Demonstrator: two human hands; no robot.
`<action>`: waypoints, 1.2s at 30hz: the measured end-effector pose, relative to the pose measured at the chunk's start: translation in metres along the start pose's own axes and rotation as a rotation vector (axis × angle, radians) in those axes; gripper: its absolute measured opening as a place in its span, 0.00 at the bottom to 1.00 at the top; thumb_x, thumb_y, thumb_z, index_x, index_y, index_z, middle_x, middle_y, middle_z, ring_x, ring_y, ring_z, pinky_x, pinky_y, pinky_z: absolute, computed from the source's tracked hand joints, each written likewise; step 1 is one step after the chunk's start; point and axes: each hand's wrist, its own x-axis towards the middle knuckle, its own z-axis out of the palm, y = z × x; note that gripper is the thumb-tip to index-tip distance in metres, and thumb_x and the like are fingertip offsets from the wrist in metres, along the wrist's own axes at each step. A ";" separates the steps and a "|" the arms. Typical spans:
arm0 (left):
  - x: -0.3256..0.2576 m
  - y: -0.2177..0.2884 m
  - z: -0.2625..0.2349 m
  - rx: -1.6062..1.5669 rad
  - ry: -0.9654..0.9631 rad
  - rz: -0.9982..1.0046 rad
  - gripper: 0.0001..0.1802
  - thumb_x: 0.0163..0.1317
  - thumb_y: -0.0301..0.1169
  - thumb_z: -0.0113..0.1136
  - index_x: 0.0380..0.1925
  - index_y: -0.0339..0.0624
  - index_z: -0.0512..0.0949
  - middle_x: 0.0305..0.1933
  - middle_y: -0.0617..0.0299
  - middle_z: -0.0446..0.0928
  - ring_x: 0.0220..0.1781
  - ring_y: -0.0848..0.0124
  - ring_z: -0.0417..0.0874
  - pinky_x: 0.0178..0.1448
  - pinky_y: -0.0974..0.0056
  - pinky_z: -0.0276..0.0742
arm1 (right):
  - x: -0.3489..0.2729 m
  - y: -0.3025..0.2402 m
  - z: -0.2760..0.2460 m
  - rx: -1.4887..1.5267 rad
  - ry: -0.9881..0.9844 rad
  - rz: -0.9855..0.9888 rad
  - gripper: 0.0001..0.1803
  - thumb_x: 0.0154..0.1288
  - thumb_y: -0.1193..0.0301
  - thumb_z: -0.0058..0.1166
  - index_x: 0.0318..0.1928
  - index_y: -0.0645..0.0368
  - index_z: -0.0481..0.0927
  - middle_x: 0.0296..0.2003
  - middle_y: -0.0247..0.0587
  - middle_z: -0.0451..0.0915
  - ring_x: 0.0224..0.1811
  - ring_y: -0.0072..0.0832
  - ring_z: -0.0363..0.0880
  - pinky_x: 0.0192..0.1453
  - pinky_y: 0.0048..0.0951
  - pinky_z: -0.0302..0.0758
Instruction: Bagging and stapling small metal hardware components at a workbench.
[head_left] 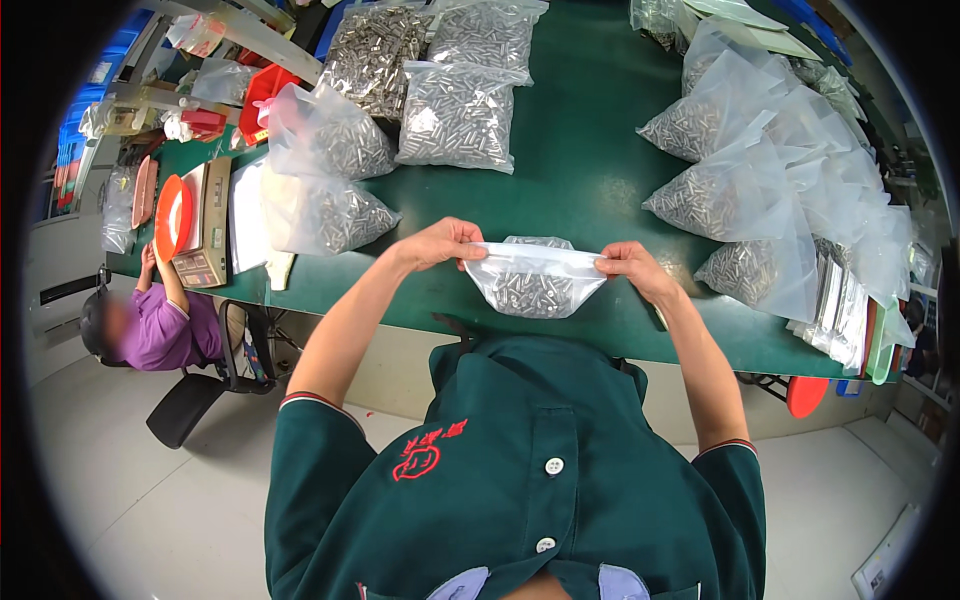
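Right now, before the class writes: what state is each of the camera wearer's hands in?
Left hand: closed, holding the left end of the plastic bag.
Right hand: closed, holding the right end of the same bag.

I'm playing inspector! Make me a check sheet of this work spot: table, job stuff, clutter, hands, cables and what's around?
Surface: green table, with things along both sides.
Job's things: clear bag with small metal pieces inside, held between both hands.
Clutter: filled bags at left, more filled bags at right, red bin, orange-red dish.
Left hand: pinching the bag's left upper corner.
Right hand: pinching its right upper corner.
Cables: nothing seen clearly.
Surroundings: seated co-worker in purple at far left, pale floor.
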 end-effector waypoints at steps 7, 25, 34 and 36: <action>0.008 -0.003 0.004 0.024 0.025 0.151 0.10 0.59 0.35 0.61 0.30 0.41 0.73 0.27 0.68 0.73 0.30 0.80 0.70 0.35 0.72 0.67 | 0.003 0.020 0.013 0.307 0.098 -0.065 0.10 0.59 0.65 0.58 0.24 0.55 0.77 0.21 0.26 0.74 0.27 0.15 0.68 0.35 0.20 0.64; 0.041 0.025 0.087 0.990 0.708 0.549 0.12 0.63 0.36 0.48 0.25 0.39 0.69 0.21 0.51 0.75 0.23 0.50 0.76 0.28 0.49 0.69 | 0.009 -0.015 0.038 -0.728 0.555 -0.315 0.23 0.65 0.57 0.48 0.23 0.65 0.73 0.19 0.52 0.73 0.23 0.46 0.72 0.30 0.38 0.68; 0.040 0.041 0.087 0.944 0.599 0.406 0.17 0.61 0.45 0.51 0.26 0.42 0.72 0.20 0.52 0.75 0.25 0.52 0.77 0.30 0.50 0.69 | 0.027 0.025 0.036 -0.481 0.649 -0.307 0.24 0.66 0.58 0.48 0.22 0.67 0.73 0.18 0.55 0.70 0.19 0.48 0.68 0.27 0.39 0.67; 0.039 0.049 0.084 0.933 0.536 0.369 0.18 0.61 0.47 0.52 0.27 0.43 0.73 0.21 0.53 0.76 0.26 0.52 0.77 0.31 0.50 0.70 | 0.023 0.014 0.032 -0.464 0.619 -0.288 0.24 0.66 0.58 0.48 0.22 0.67 0.73 0.17 0.54 0.69 0.18 0.43 0.66 0.26 0.38 0.66</action>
